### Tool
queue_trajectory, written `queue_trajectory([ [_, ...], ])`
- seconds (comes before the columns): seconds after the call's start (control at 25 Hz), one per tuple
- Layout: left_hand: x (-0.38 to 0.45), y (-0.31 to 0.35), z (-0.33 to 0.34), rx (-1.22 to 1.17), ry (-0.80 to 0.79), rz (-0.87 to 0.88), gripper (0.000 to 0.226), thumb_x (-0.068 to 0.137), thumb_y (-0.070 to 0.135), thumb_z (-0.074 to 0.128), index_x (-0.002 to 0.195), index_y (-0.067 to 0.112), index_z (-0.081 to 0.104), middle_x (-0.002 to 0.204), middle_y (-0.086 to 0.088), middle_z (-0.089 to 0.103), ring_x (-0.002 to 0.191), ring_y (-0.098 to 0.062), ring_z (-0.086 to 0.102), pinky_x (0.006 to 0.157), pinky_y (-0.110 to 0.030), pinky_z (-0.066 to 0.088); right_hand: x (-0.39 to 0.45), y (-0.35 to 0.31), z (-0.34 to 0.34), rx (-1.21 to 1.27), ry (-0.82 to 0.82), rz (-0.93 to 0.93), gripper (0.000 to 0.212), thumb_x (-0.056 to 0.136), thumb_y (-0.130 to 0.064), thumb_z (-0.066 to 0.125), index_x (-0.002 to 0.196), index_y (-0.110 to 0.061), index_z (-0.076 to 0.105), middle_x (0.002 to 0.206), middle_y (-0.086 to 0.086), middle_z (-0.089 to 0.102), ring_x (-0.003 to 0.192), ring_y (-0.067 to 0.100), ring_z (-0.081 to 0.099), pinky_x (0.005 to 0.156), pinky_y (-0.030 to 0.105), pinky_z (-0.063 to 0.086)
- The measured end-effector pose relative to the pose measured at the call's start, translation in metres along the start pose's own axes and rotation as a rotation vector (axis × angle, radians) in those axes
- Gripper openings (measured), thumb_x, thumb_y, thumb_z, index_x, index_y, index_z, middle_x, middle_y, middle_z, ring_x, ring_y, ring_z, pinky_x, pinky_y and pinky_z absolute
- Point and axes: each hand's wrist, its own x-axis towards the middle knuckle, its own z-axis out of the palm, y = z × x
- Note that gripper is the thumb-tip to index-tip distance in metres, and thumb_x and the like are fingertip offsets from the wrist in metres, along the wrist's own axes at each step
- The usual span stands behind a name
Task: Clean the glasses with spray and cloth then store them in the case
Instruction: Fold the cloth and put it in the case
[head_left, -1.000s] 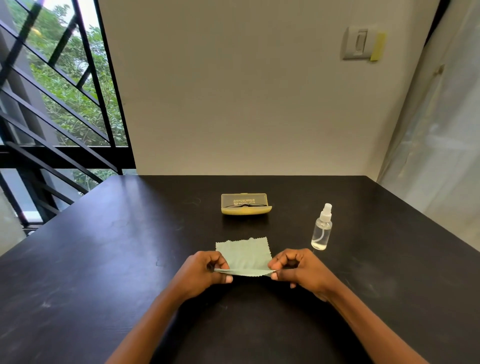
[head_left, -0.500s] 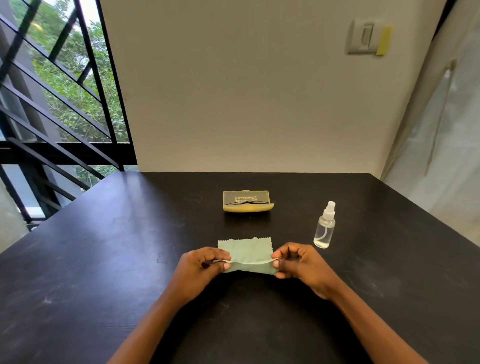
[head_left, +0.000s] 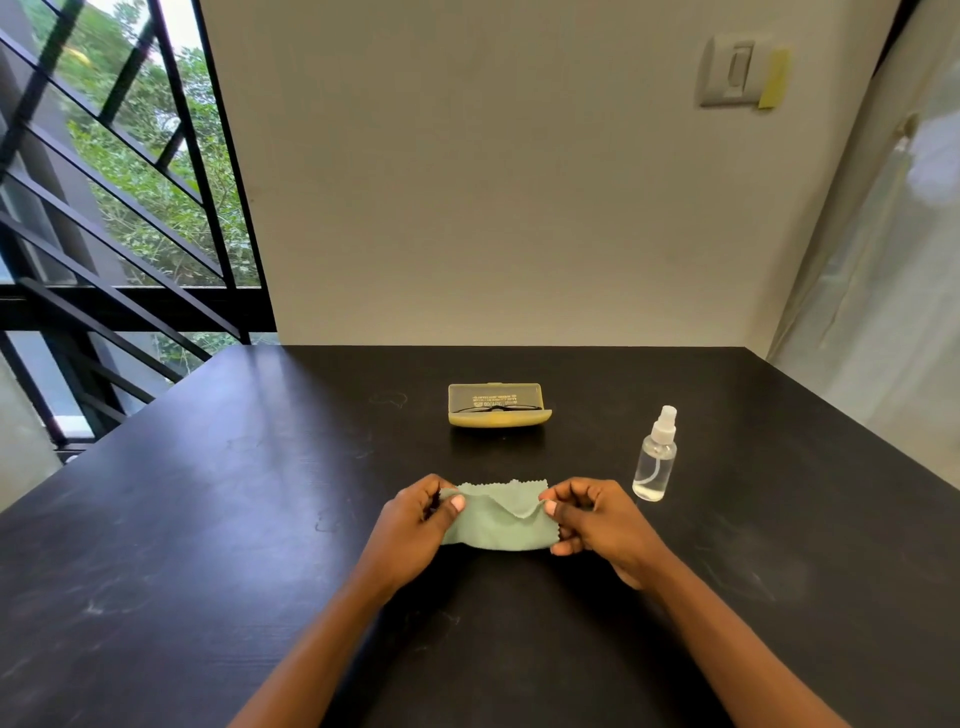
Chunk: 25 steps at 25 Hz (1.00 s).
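Two hands hold a green cloth (head_left: 498, 525) just above the black tabletop (head_left: 208, 519). The left hand (head_left: 415, 525) pinches the cloth's left end between thumb and fingers. The right hand (head_left: 597, 525) pinches the right end the same way. The cloth is folded over, and its long side runs from left to right between the hands. Its zigzag edges point away from the person, and the fold is on the near side.

Farther back on the tabletop lies a yellow case (head_left: 498, 406) with a see-through lid. Its long side also runs from left to right. Dark glasses (head_left: 493, 409) show inside it. A small clear spray bottle (head_left: 655, 460) stands upright to the right of the case, near the right hand but not touching it.
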Motion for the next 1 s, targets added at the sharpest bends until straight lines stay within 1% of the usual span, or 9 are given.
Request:
queue_trajectory([
  [0.16, 0.009, 0.001, 0.013, 0.074, 0.082, -0.052, 0.014, 0.097, 0.025, 0.04, 0.089, 0.018, 0.048, 0.09, 0.002, 0.054, 0.075, -0.006, 0.049, 0.059, -0.014, 0.04, 0.007, 0.001, 0.006, -0.034, 0.093, 0.038, 0.01, 0.09, -0.013, 0.058, 0.096, -0.009, 0.065, 0.084, 0.006, 0.06, 0.063, 0.013, 0.058, 0.064, 0.029, 0.057],
  [0.28, 0.016, 0.002, 0.019, 0.134, 0.144, -0.07, 0.012, 0.098, 0.022, 0.037, 0.093, 0.013, 0.044, 0.095, -0.003, 0.053, 0.069, -0.005, 0.046, 0.051, -0.012, 0.036, 0.012, 0.0, 0.009, -0.117, 0.179, 0.025, 0.008, 0.091, -0.017, 0.057, 0.094, -0.013, 0.065, 0.085, 0.002, 0.062, 0.058, 0.012, 0.06, 0.062, 0.027, 0.057],
  [0.36, 0.021, 0.003, 0.021, 0.199, 0.164, -0.076, 0.012, 0.098, 0.022, 0.037, 0.094, 0.013, 0.043, 0.096, -0.007, 0.056, 0.069, -0.007, 0.048, 0.054, -0.014, 0.038, 0.017, -0.002, 0.011, -0.185, 0.236, -0.002, 0.008, 0.091, -0.018, 0.057, 0.092, -0.016, 0.065, 0.087, 0.001, 0.064, 0.054, 0.011, 0.06, 0.051, 0.017, 0.051],
  [0.44, 0.025, 0.005, 0.023, 0.311, 0.166, -0.086, 0.016, 0.098, 0.023, 0.035, 0.1, 0.01, 0.044, 0.102, -0.011, 0.058, 0.08, -0.014, 0.054, 0.065, -0.025, 0.045, 0.022, -0.003, 0.013, -0.255, 0.268, -0.031, 0.008, 0.091, -0.017, 0.057, 0.092, -0.016, 0.065, 0.086, 0.001, 0.065, 0.056, 0.01, 0.06, 0.043, 0.01, 0.043],
  [0.6, 0.027, 0.011, 0.026, 0.527, 0.162, -0.131, 0.021, 0.099, 0.027, 0.033, 0.107, 0.01, 0.042, 0.108, -0.012, 0.059, 0.096, -0.027, 0.058, 0.07, -0.032, 0.042, 0.036, -0.005, 0.016, -0.378, 0.3, -0.09, 0.01, 0.091, -0.016, 0.057, 0.092, -0.012, 0.067, 0.083, 0.001, 0.063, 0.051, 0.009, 0.058, 0.043, 0.012, 0.043],
  [0.68, 0.029, 0.012, 0.027, 0.558, 0.172, -0.153, 0.022, 0.099, 0.029, 0.033, 0.107, 0.01, 0.042, 0.109, -0.012, 0.06, 0.097, -0.029, 0.059, 0.07, -0.033, 0.043, 0.044, -0.005, 0.018, -0.436, 0.316, -0.111, 0.01, 0.091, -0.015, 0.057, 0.089, -0.012, 0.067, 0.082, 0.002, 0.063, 0.05, 0.01, 0.056, 0.049, 0.018, 0.047],
  [0.76, 0.031, 0.012, 0.028, 0.564, 0.18, -0.179, 0.023, 0.099, 0.029, 0.032, 0.108, 0.011, 0.041, 0.109, -0.013, 0.06, 0.098, -0.03, 0.059, 0.072, -0.035, 0.045, 0.051, -0.003, 0.019, -0.496, 0.329, -0.125, 0.01, 0.09, -0.014, 0.057, 0.086, -0.013, 0.067, 0.085, 0.005, 0.066, 0.058, 0.013, 0.056, 0.063, 0.027, 0.052],
  [0.92, 0.033, 0.013, 0.029, 0.592, 0.176, -0.224, 0.025, 0.099, 0.028, 0.032, 0.115, 0.011, 0.04, 0.113, -0.012, 0.059, 0.101, -0.03, 0.058, 0.076, -0.036, 0.048, 0.058, 0.004, 0.022, -0.653, 0.338, -0.125, 0.014, 0.091, -0.015, 0.057, 0.097, -0.01, 0.069, 0.1, 0.006, 0.069, 0.091, 0.016, 0.061, 0.077, 0.021, 0.043],
  [1.0, 0.035, 0.014, 0.029, 0.606, 0.162, -0.249, 0.025, 0.098, 0.027, 0.033, 0.117, 0.012, 0.039, 0.114, -0.012, 0.059, 0.102, -0.03, 0.058, 0.077, -0.037, 0.048, 0.062, 0.008, 0.024, -0.674, 0.351, -0.126, 0.014, 0.091, -0.015, 0.057, 0.097, -0.011, 0.069, 0.103, 0.007, 0.068, 0.095, 0.017, 0.06, 0.081, 0.023, 0.044],
])
